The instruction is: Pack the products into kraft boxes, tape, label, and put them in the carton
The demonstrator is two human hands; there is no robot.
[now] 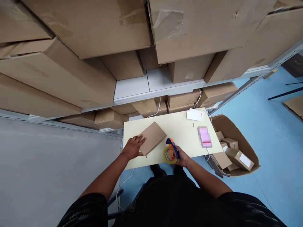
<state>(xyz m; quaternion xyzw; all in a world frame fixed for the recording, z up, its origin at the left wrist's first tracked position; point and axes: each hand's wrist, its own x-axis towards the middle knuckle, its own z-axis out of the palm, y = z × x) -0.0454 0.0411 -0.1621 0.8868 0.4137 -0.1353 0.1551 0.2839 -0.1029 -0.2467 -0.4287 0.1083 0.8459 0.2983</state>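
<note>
A small flat brown cardboard box (152, 137) lies on a pale yellow table (182, 132). My left hand (134, 146) rests on the box's near left edge with its fingers stretched out flat. My right hand (181, 157) is closed round the handle of a tape dispenser (170, 151), blue and orange with a roll of clear tape, held at the table's front edge just right of the box.
A pink object (204, 136) and a white device (195, 114) with a cable lie on the table's right side. A large open carton (233, 143) of small packed boxes stands on the blue floor to the right. Shelves stacked with big cardboard boxes (94, 37) rise behind the table.
</note>
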